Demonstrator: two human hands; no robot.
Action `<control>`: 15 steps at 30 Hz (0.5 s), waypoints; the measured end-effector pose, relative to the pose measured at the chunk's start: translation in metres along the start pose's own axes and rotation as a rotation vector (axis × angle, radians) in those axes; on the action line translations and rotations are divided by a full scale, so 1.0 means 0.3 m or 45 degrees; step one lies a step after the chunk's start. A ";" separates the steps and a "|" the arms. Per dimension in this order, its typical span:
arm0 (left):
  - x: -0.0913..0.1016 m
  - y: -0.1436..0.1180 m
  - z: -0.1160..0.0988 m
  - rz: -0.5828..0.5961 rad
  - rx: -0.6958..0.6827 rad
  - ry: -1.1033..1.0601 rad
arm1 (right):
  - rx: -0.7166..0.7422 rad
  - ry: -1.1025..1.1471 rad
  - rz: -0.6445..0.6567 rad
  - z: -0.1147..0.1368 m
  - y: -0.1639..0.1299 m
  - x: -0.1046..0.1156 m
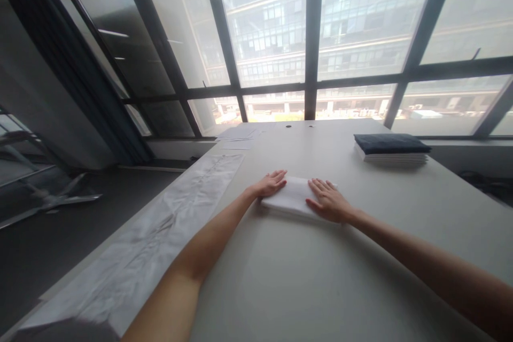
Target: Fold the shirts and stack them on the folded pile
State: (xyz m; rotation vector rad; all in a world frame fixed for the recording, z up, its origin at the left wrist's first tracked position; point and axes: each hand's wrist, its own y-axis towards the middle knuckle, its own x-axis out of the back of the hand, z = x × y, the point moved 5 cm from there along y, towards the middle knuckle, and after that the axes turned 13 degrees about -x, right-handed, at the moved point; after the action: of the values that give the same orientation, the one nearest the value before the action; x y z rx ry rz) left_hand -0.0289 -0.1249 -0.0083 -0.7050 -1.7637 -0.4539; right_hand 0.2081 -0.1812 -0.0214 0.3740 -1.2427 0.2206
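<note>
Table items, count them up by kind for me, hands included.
Hands: 2, left hand and right hand, both flat on the folded white cloth
Folded white cloth: 1
Stack of folded cloths, dark one on top: 1
Crinkled plastic strip: 1
Total: 5

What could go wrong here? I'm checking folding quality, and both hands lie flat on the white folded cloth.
The left hand and right hand press opposite ends of the white folded cloth; uneven pressure might slide it on the smooth table and skew the fold. Pale cloth on a pale top may hide misaligned edges. The crinkled plastic strip lies along the table's left edge and could slip off if brushed.
</note>
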 end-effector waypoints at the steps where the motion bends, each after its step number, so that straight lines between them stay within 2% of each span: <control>1: -0.003 -0.009 0.005 0.012 0.023 -0.007 | 0.094 0.016 0.043 -0.032 0.014 0.013; 4: -0.006 -0.024 0.012 0.042 0.068 -0.002 | 0.296 0.072 0.129 -0.113 0.051 0.051; 6: 0.000 -0.027 0.013 0.010 0.094 -0.025 | 0.355 0.102 0.141 -0.140 0.067 0.070; 7: 0.009 -0.029 0.013 -0.055 0.108 -0.037 | 0.366 0.116 0.132 -0.146 0.070 0.077; 9: 0.040 -0.043 0.010 -0.281 0.136 -0.062 | 0.335 0.165 0.034 -0.147 0.070 0.097; 12: 0.078 -0.103 -0.001 -0.599 0.203 -0.264 | 0.093 0.405 -0.347 -0.162 0.042 0.151; 14: 0.080 -0.160 -0.012 -0.642 0.313 -0.554 | -0.169 0.658 -0.542 -0.195 0.002 0.178; 15: 0.076 -0.190 -0.024 -0.615 0.378 -0.707 | -0.296 0.775 -0.555 -0.212 -0.020 0.181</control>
State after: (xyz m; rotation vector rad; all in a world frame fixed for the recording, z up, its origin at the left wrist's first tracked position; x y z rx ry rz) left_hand -0.0661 -0.1666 0.0183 -0.1870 -2.4799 -0.3175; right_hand 0.2830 -0.1636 0.0119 0.3331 -0.5582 -0.1776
